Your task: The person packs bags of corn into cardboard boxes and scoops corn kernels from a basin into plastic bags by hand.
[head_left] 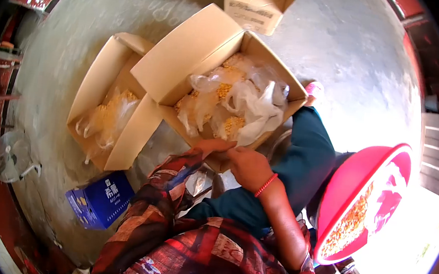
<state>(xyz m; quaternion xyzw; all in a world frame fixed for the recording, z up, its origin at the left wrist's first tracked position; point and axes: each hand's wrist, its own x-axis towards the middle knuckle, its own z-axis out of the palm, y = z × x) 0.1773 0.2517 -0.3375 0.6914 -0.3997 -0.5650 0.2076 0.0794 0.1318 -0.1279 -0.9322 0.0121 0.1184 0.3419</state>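
1. Evidently the large cardboard box (188, 54) is the biggest thing by the hands. I judge it stiff but foldable, light in itself and made heavier by its load; I'd hold it by two opposite walls, low down, rather than by a flap. Its near edge lies beneath or just beside the fingers in my head view; I cannot tell whether they touch it.

2. Inside the box lie the plastic bags (257, 101), thin and crumpled. I expect them to be soft, slippery and easily torn, sagging wherever the contents gather. I'd gather a bag at its loose neck and support it from below. They sit just beyond the fingertips, on the far side from the wearer.

3. The left hand (213, 146) reaches in from the left, fingers extended and close together; the right hand (251, 169) is partly curled, its fingertips meeting or nearly meeting the left's. Whether anything is pinched between them I cannot tell.

4. Smallest are the yellow kernels (234, 125), showing through and between the plastic. I take them as hard, light and quick to roll, so a fingertip pinch suits one. The nearest patch lies just past the fingertips.
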